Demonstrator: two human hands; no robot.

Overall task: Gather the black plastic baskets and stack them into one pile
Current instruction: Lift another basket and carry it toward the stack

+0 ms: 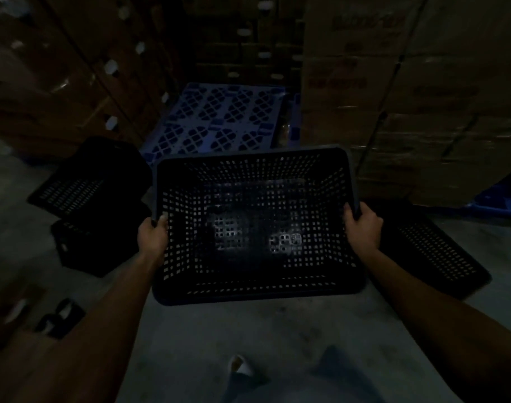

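Observation:
I hold a black perforated plastic basket in front of me, its opening facing up toward me. My left hand grips its left rim and my right hand grips its right rim. It hangs above the concrete floor. Two more black baskets lie to the left, one tipped on its side and another lower down. A further black basket lies on the floor at the right, partly behind my right arm. The light is very dim.
A blue plastic pallet leans behind the basket. Stacked cardboard boxes rise on the right and more boxes on the left. Another blue pallet edge shows at far right. Dark footwear lies at the lower left.

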